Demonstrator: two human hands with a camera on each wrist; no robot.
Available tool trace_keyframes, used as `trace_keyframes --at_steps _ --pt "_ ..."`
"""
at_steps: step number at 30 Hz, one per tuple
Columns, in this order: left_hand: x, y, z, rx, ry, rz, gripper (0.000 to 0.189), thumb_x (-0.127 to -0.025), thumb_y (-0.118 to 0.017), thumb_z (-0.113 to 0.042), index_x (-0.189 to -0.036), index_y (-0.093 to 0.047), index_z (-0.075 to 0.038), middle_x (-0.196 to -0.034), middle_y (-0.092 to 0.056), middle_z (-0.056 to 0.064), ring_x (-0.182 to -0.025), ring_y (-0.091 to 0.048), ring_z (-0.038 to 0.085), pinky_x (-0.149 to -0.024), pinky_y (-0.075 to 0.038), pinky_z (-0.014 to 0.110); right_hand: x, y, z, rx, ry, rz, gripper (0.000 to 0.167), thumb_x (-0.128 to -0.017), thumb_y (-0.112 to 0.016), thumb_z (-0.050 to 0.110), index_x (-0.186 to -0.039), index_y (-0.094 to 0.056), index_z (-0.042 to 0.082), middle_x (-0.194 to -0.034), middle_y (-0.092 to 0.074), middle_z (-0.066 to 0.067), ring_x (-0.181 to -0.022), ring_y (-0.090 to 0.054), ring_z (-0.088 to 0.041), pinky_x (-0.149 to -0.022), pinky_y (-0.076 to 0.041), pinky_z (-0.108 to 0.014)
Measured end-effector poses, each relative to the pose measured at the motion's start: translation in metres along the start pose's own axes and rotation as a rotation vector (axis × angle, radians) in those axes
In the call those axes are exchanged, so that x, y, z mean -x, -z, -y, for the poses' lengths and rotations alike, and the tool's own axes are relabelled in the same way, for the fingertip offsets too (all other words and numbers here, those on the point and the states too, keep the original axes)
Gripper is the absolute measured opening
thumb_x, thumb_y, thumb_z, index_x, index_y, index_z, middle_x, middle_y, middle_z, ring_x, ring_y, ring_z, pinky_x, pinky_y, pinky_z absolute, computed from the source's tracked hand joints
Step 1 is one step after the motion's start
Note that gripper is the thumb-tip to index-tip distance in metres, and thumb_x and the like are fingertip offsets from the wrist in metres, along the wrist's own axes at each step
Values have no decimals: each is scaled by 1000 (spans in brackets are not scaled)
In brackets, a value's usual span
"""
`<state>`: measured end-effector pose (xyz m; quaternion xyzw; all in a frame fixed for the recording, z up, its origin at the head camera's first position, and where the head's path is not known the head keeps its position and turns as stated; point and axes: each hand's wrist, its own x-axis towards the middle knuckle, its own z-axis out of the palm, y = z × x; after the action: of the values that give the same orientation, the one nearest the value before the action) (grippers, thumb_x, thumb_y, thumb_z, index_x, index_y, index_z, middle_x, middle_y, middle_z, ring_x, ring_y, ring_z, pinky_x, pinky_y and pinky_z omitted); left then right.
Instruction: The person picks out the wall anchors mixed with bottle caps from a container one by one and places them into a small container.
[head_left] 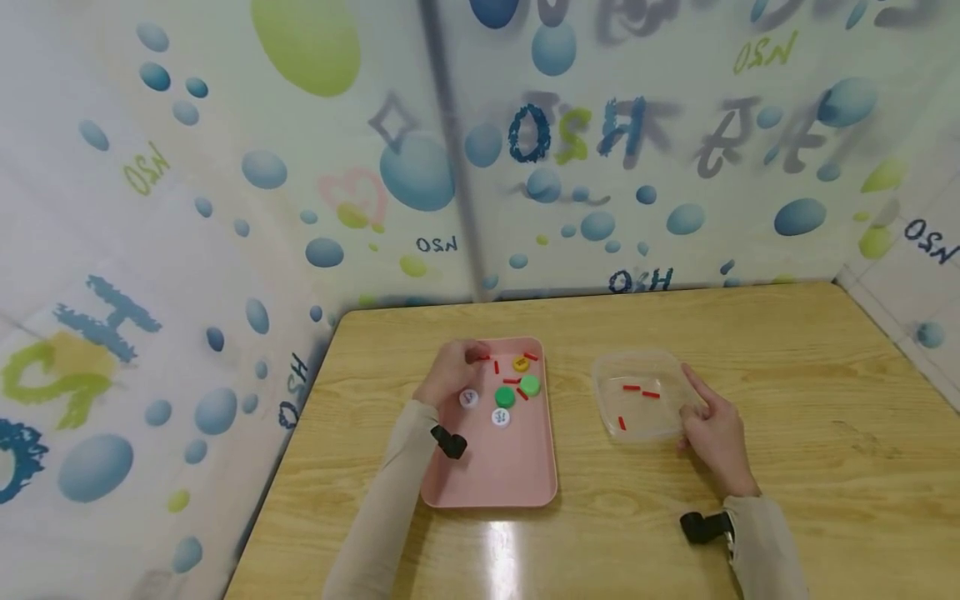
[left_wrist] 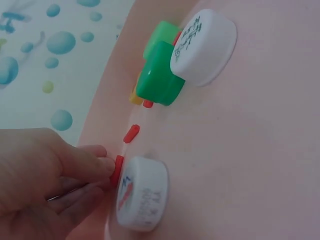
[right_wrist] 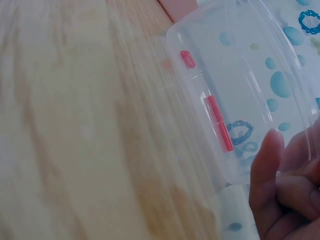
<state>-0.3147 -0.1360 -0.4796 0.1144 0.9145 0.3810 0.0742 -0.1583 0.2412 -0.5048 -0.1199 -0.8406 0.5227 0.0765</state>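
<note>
My left hand point(head_left: 448, 371) reaches over the far left part of a pink tray point(head_left: 495, 475). Its thumb and fingertips pinch a small red stick point(left_wrist: 117, 170) beside a white bottle cap point(left_wrist: 142, 195). Around it in the tray lie more red sticks, two green caps point(head_left: 505, 397), a yellow cap point(head_left: 521, 363) and another white cap point(head_left: 501, 417). To the right, my right hand point(head_left: 712, 425) holds the right side of a clear plastic container point(head_left: 609, 379), index finger stretched along its edge and the other fingers bent. Inside that container are three red sticks point(head_left: 632, 387).
Both containers stand on a wooden table point(head_left: 825, 400), the pink tray left of the clear one. Behind the table and on its left hangs a white printed curtain point(head_left: 570, 192) with blue and green dots. A black wrist camera point(head_left: 705, 527) sits on the right wrist.
</note>
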Motion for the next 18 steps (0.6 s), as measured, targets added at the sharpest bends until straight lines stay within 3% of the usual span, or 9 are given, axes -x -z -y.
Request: trace_keyframes --at_steps 4,9,13,18 --pt "1 -1 -1 -4 7 -4 30 -92 -60 10 -113 -73 -6 -112 -71 10 -106 -62 26 -100 -54 40 1 0 0 -2 -4 0 67 -94 -45 3 -158 -35 20 -48 -53 2 -44 -60 -16 -41 -39 -28" --pt "0 -1 1 -5 6 -17 23 -90 -63 10 -95 -74 -9 -98 -70 7 -96 -59 24 -85 -53 32 1 0 1 -5 -24 0 68 -94 -45 3 -159 -35 21 -49 -54 2 -44 -59 -15 -41 -38 -27" --pt "1 -1 2 -37 -12 -28 18 -90 -68 7 -90 -74 -9 -93 -71 8 -89 -60 23 -76 -51 28 1 0 3 -9 -30 0 67 -95 -45 3 -159 -35 22 -48 -53 4 -43 -58 -15 -40 -37 -27" --pt "3 -1 1 -36 5 -55 12 -90 -72 3 -90 -75 -9 -91 -71 7 -91 -60 23 -77 -53 30 0 1 1 -13 -14 0 66 -96 -46 4 -159 -35 23 -48 -52 5 -43 -58 -14 -41 -39 -27"
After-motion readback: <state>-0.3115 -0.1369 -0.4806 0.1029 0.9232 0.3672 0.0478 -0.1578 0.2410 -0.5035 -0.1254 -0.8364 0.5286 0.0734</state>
